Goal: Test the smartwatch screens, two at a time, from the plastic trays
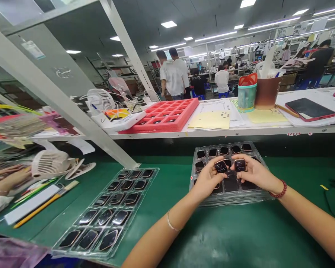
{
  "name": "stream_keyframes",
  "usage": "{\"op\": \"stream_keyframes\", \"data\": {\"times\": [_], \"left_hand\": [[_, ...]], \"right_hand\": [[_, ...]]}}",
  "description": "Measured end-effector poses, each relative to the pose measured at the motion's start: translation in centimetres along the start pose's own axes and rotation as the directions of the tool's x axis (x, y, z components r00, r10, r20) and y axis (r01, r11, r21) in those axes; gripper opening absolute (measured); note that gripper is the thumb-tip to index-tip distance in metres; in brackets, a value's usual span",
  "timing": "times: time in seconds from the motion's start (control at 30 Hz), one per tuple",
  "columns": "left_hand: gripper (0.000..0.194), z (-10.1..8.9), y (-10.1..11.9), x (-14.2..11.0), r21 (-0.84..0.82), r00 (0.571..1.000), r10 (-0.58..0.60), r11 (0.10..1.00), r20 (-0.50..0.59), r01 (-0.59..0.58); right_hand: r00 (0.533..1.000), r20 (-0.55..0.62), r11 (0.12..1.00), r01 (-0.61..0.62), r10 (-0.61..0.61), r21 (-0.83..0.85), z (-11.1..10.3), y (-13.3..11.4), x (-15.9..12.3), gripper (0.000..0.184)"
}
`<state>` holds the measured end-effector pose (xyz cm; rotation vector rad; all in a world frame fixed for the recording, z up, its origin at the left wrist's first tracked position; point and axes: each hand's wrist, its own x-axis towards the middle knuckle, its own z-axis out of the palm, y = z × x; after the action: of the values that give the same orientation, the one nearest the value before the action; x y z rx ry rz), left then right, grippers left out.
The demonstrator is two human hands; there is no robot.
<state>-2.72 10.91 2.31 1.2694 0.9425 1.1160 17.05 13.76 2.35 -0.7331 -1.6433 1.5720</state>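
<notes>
Over the clear plastic tray (234, 200), left hand (208, 178) pinches a watch case (220, 166), right hand (255, 173) a second case (240, 165), both gripped edgewise, likely sparing the faces.

Bright, even light from ceiling panels (169, 24); faint shadows; glare on plastic tray (226, 144); strong fisheye bending toward edges.

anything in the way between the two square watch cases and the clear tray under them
Nothing visible does: the watch case in the left hand and the one in the right hand sit directly above the clear tray.
</notes>
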Motion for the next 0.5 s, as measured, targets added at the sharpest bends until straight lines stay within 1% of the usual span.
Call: {"op": "stream_keyframes", "data": {"times": [0.1,0.2,0.33,0.5], "left_hand": [[0.046,0.11,0.01,-0.09,0.061,1.000,0.015,0.998,0.005,-0.015],[0.046,0.19,0.04,-0.11,0.079,1.000,0.013,0.997,-0.010,-0.012],[0.045,0.17,0.03,-0.12,0.104,1.000,-0.013,0.994,0.003,0.012],[0.044,0.09,-0.06,-0.18,0.126,1.000,-0.006,0.992,0.006,0.005]], "right_hand": [[1.000,-0.005,0.996,0.002,-0.003,-0.090,0.10,-0.35,-0.11,0.033],[1.000,0.012,0.993,0.023,-0.022,-0.116,0.12,-0.49,-0.15,0.033],[1.000,0.023,0.992,0.021,-0.019,-0.125,0.10,-0.41,-0.11,0.031],[1.000,0.019,0.991,0.024,-0.022,-0.130,0.14,-0.37,-0.16,0.029]]}}
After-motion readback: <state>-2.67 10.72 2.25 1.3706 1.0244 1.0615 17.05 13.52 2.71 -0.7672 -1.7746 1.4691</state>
